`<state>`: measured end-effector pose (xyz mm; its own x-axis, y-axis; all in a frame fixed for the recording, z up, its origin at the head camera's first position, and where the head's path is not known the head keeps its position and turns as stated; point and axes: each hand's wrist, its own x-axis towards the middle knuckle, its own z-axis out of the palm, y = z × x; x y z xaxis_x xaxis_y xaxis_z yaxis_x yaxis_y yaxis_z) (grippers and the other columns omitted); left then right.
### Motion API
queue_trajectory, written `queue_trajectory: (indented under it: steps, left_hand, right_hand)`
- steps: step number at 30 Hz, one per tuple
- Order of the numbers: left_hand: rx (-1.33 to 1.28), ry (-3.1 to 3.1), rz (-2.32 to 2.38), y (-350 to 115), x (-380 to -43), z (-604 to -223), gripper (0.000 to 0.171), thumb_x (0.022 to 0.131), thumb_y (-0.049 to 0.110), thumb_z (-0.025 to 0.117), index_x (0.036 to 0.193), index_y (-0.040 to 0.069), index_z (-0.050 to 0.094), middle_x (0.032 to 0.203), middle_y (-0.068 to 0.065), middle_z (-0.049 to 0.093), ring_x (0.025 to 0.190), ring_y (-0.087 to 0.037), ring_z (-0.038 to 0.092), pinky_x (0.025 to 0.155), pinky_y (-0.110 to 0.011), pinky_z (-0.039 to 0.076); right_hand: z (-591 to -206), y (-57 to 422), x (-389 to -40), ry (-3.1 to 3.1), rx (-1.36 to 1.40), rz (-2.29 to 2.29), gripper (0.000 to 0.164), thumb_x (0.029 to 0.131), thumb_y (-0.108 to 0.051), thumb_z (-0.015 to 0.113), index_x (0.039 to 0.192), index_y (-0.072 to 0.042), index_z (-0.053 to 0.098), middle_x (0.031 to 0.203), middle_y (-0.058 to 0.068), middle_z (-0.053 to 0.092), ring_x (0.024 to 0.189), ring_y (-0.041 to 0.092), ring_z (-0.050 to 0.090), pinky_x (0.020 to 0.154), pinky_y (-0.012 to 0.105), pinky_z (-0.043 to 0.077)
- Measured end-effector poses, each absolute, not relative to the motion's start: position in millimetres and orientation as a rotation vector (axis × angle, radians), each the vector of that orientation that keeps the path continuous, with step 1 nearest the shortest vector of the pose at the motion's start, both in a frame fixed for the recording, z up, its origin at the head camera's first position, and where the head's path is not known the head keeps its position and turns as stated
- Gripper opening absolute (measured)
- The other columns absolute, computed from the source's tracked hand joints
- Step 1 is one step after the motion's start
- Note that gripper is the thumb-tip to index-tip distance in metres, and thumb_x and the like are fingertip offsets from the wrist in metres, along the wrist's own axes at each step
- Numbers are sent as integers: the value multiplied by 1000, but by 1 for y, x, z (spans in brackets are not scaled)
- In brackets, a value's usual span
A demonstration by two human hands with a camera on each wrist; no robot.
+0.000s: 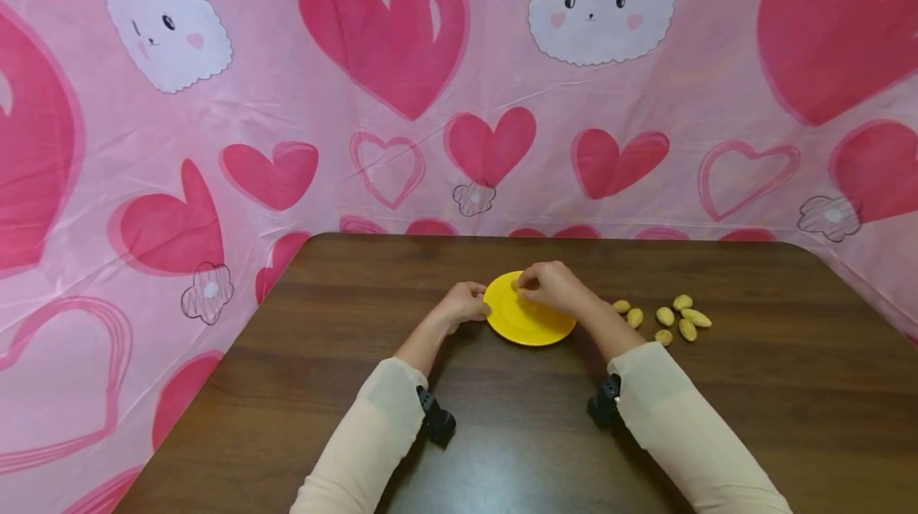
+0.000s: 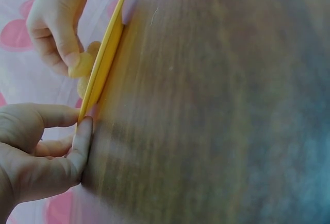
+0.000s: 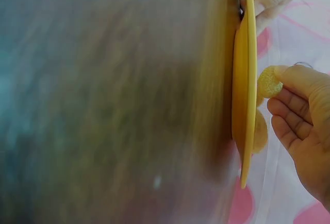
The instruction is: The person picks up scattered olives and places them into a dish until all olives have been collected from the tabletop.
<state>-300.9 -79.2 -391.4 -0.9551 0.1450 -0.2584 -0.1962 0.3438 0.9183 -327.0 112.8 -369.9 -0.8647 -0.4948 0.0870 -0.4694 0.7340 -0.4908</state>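
A yellow plate [image 1: 531, 328] lies on the brown table. At its left rim my left hand [image 1: 461, 305] pinches the edge, and the left wrist view shows fingertips on both faces of the rim [image 2: 86, 112]. Over the plate, my right hand [image 1: 555, 288] holds a small yellow potato [image 3: 269, 82] between thumb and fingers, close above the surface. More potatoes [image 3: 260, 132] rest on the plate, partly hidden behind its rim in the right wrist view. In the head view the right hand covers much of the plate's far side.
Several small potatoes [image 1: 664, 316] lie loose on the table to the right of the plate, beside my right forearm. One longer potato [image 1: 696, 317] is among them. A pink cloth [image 1: 502, 84] with hearts and rabbits hangs behind the table's far edge [image 1: 545, 240].
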Motion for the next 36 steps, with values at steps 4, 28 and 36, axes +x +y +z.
queue_trajectory:
  steps: [4, 28, 36]
  left_hand:
    - [-41, 2313, 1645, -79, -301, -391, 42, 82, -7, 61, 122, -10, 49, 106, -16, 54, 88, -24, 57, 81, -33, 53]
    - [2, 2311, 1657, -80, -301, -392, 43, 81, -8, 60, 123, -10, 49, 108, -17, 54, 90, -24, 59, 80, -33, 53]
    - [-8, 2311, 1651, -80, -301, -392, 43, 82, -7, 60, 123, -10, 49, 109, -17, 54, 90, -23, 59, 80, -33, 53]
  right_hand:
    - [-370, 107, -328, 2897, -878, -763, 17, 82, -12, 70, 97, -4, 71, 91, 6, 66, 83, 22, 59, 85, 36, 51]
    - [-370, 87, -327, 2832, -872, -646, 17, 82, -17, 71, 95, -7, 73, 90, 3, 68, 82, 19, 57, 86, 34, 50]
    - [-371, 86, -328, 2841, -860, -634, 17, 82, -18, 71, 95, -7, 72, 90, 3, 67, 83, 20, 57, 87, 35, 49]
